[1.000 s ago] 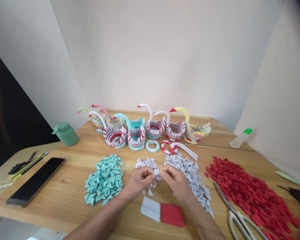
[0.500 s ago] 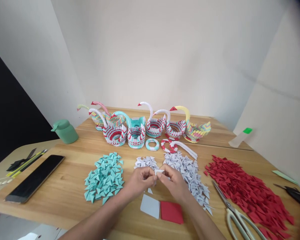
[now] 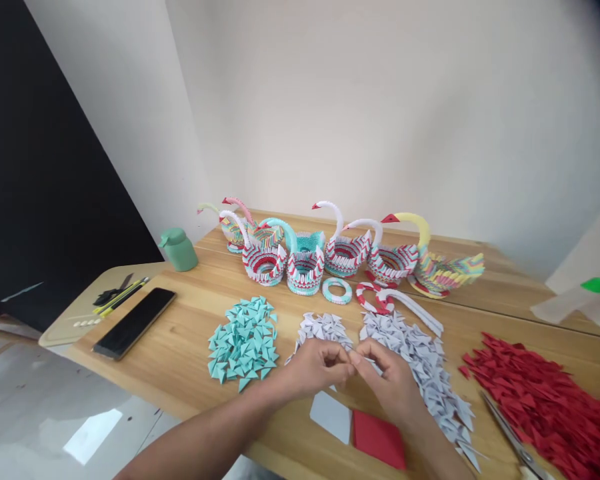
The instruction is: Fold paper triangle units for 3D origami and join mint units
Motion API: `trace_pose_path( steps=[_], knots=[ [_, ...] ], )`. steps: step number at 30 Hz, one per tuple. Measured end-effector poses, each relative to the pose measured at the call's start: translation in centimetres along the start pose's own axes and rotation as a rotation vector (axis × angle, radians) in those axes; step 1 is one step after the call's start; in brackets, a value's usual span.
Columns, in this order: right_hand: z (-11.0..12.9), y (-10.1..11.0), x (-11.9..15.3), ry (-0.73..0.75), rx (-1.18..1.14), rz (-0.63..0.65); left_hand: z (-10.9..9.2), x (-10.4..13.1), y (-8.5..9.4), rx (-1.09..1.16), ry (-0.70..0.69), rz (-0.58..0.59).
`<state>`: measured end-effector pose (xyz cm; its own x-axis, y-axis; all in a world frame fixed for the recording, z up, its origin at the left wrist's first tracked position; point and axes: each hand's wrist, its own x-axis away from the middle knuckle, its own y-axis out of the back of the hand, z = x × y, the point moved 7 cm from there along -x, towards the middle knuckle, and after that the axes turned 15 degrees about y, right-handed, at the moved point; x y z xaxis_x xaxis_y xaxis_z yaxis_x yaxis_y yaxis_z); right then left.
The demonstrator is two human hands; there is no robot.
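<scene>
My left hand point(image 3: 316, 367) is closed, its thumb and fingertips pinching. My right hand point(image 3: 391, 380) meets it fingertip to fingertip, also closed in a pinch. Between them is a small piece of white paper, now nearly all hidden by the fingers. Below the hands lie a stack of white paper sheets point(image 3: 331, 417) and, beside it, a stack of red paper sheets point(image 3: 379, 440). A small heap of folded white paper triangles point(image 3: 325, 327) sits just behind my left hand. A larger heap of white triangles point(image 3: 423, 360) spreads behind and right of my right hand.
Green paper triangles point(image 3: 244, 341) lie to the left, red ones point(image 3: 545, 407) to the right beside scissors point(image 3: 513, 433). Several paper swans point(image 3: 306, 267), a white-and-green paper ring point(image 3: 337, 291) and a red-and-white ring point(image 3: 375, 298) stand behind. A phone point(image 3: 135, 323) and green container point(image 3: 179, 250) are left.
The view has turned left, so everything sits further right in it. The white paper between my fingertips showed before and is now mostly covered; both hands remain together.
</scene>
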<state>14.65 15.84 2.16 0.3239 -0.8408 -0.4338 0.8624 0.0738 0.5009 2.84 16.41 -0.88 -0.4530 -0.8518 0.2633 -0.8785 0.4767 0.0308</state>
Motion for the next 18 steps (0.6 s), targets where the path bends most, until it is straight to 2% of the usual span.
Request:
trace_pose_path(
  steps=[3,8,13,18],
  knots=[
    [0.1,0.0,0.1,-0.009,-0.017,-0.041,-0.2,0.1,0.0,0.003,-0.012,0.002],
    [-0.7,0.8,0.2,-0.032,-0.062,-0.112,-1.0,0.3,0.8,-0.008,-0.026,-0.073],
    [-0.8,1.0,-0.1,-0.016,-0.097,-0.070,-1.2,0.2,1.3,0.038,-0.003,-0.090],
    [-0.2,0.9,0.1,-0.034,-0.041,-0.115,-0.7,-0.1,1.0,0.027,-0.052,-0.059]
  ],
)
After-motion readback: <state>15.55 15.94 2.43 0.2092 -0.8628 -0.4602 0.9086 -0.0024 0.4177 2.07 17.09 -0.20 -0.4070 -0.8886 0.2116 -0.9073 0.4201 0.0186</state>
